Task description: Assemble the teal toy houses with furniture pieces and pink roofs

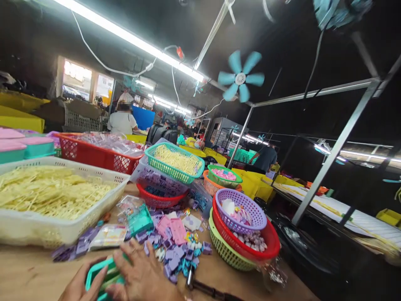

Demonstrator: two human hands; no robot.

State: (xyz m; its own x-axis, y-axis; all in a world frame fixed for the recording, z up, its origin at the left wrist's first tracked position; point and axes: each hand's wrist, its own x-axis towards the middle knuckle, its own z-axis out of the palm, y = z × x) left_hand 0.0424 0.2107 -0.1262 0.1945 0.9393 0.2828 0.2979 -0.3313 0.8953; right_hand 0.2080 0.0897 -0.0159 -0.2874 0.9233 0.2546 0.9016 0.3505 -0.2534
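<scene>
At the bottom left, my left hand (82,282) grips a small teal plastic case (91,274) by its side, with the thumb along the edge. My right hand (142,271) lies over the case's other side, fingers curled onto it. Pale yellow pieces show inside, partly covered by my fingers. Just beyond my hands lie another teal case (140,219), a clear packet with pale contents (108,237) and pink plastic pieces (178,230). A heap of purple parts (175,257) spreads to the right of my right hand, beside a dark-handled tool with a metal head (202,286).
A white basket (115,196) of yellow pieces stands left, with a red basket (127,163) behind. Stacked at right are a purple basket (260,223), a red bowl (272,246) and a green basket (219,246). A metal post (335,154) rises beyond. Two people work in the background.
</scene>
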